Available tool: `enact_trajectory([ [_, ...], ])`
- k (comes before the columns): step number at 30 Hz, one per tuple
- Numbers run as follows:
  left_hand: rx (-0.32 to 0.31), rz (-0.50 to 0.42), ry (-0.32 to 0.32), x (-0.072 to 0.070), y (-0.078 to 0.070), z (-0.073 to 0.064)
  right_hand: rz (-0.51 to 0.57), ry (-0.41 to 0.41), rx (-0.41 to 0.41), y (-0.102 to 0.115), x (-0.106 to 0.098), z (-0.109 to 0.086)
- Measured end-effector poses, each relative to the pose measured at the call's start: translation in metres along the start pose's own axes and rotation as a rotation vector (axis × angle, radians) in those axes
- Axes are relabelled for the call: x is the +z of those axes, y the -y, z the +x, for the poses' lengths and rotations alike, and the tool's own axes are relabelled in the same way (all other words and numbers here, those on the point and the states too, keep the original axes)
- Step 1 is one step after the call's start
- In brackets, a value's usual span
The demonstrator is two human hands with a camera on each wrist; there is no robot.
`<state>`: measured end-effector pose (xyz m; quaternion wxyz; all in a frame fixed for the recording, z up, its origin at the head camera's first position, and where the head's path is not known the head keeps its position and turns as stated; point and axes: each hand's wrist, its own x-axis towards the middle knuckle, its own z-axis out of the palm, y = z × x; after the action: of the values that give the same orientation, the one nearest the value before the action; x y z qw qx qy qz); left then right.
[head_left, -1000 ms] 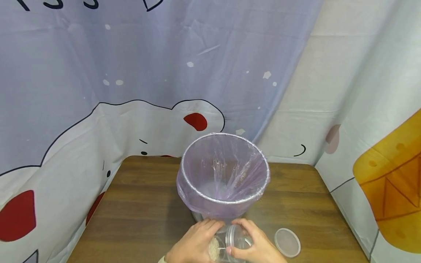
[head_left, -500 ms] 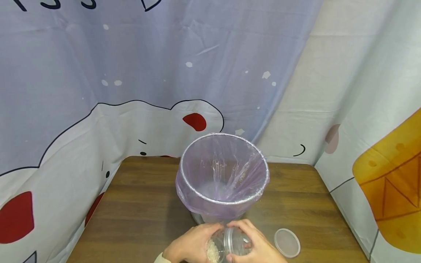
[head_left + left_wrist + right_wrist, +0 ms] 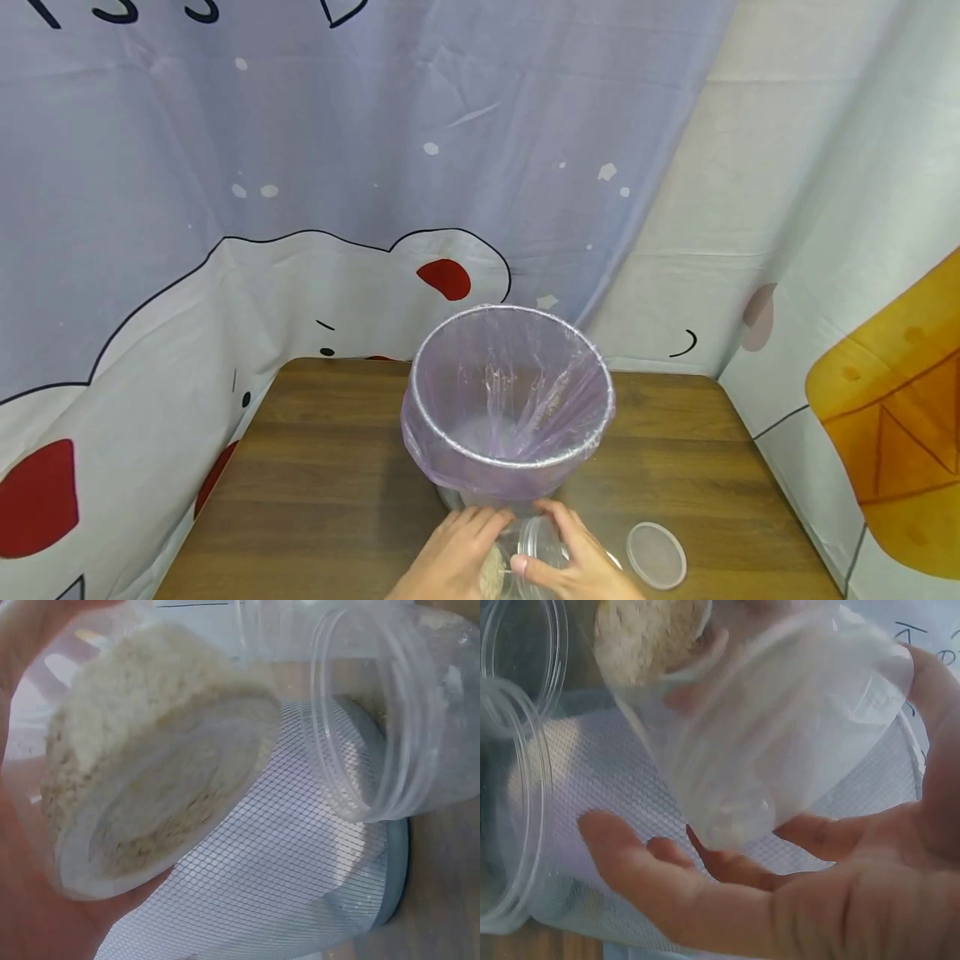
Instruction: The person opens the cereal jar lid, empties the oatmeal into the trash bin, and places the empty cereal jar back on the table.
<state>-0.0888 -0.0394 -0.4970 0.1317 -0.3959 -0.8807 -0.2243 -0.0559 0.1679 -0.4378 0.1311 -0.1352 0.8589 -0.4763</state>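
Nudged slightly right since half a second ago, in front of the purple-lined mesh wastebasket (image 3: 517, 480), the left hand (image 3: 448, 557) wraps a tilted jar of rice (image 3: 165, 772); the right hand (image 3: 587, 560) grips a clear threaded jar (image 3: 456, 712) beside it (mouth contact unclear). Pouring seems in hand, so the next move likely calls for aligned mouths and steeper tipping.

Looks home-like, but I can't pin the room. I'm at a brown wood-grain rectangular table (image 3: 322, 467), lilac-and-white cartoon-print fabric curtains (image 3: 300, 150) behind and beside it. Household stuff: round silver-grey mesh bin (image 3: 262, 862) with translucent purple plastic liner (image 3: 491, 477), plus my clear plastic jar of pale grains (image 3: 165, 795).
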Motion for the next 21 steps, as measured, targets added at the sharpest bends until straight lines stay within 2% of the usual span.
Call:
enact_trajectory([
  [6,0.042,0.183,-0.149,0.007,-0.001,-0.001,0.046,-0.004,0.047,0.0,0.003,0.001],
  [11,0.049,0.29,-0.204,0.011,-0.002,-0.002,0.063,-0.046,0.068,0.0,0.005,0.003],
  [17,0.054,0.319,-0.252,0.012,0.0,-0.001,0.081,-0.071,0.097,0.0,0.006,0.004],
  [21,0.046,0.276,-0.23,0.011,0.001,0.0,0.076,-0.066,0.099,-0.001,0.005,0.004],
])
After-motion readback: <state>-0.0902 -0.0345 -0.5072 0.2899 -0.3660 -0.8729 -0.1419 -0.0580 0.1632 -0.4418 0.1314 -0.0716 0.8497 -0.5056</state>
